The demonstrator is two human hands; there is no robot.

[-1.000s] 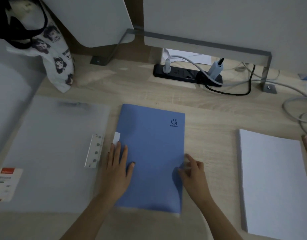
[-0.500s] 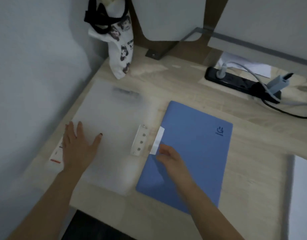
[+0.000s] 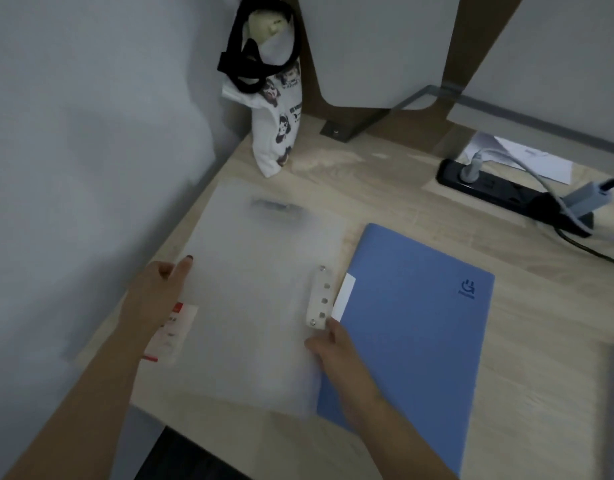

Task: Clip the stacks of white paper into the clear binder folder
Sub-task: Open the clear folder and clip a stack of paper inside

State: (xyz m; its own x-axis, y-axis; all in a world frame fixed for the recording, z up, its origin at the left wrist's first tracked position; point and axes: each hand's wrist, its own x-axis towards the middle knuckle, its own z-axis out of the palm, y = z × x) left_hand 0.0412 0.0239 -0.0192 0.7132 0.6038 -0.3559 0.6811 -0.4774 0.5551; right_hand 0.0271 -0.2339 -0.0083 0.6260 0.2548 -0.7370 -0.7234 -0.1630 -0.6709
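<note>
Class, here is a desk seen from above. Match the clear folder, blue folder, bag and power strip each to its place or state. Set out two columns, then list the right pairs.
Things
1. clear folder
2. blue folder
3. bag
4. power strip

Places or states
A. stands in the far left corner
B. has plugs in it, at the back right
C. lies closed in the middle, logo near one corner
D. frosted, lies flat furthest to the left

Pairs: 1-D, 2-C, 3-A, 4-B
</note>
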